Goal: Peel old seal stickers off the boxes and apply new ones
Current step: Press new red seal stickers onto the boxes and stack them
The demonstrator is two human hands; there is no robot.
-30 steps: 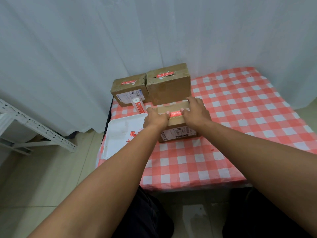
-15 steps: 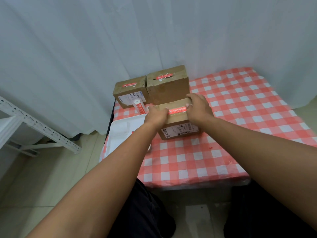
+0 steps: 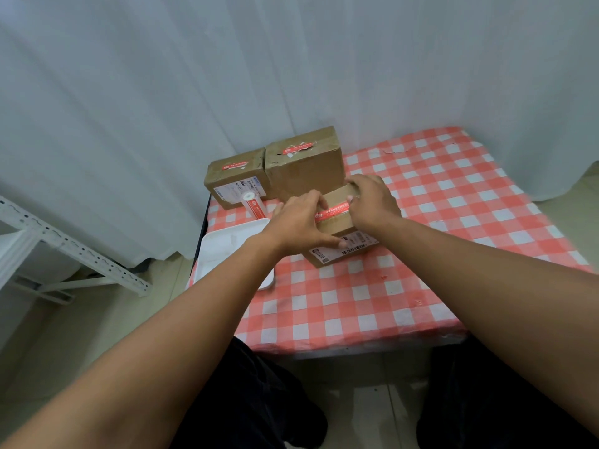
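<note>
A small brown cardboard box (image 3: 337,226) sits on the red-checked table, a red seal sticker (image 3: 334,212) lying across its top. My left hand (image 3: 299,225) grips the box's left side, thumb down on the front label and fingertips on the sticker's left end. My right hand (image 3: 372,202) rests on the box's right top, fingers pressing the sticker's right end. Behind stand two more boxes, a small one (image 3: 235,179) and a taller one (image 3: 304,166), each with a red sticker on top. A roll of red stickers (image 3: 254,205) lies beside them.
A white tray (image 3: 227,254) lies at the table's left edge, partly under my left forearm. White curtain hangs close behind the boxes. A white metal rack (image 3: 64,251) stands on the floor to the left. The checked tablecloth (image 3: 453,205) stretches to the right.
Both hands have stayed on the near box. My left hand has slid further over the box's left side, with its thumb now on the front label; the right hand has pressed along the sticker.
</note>
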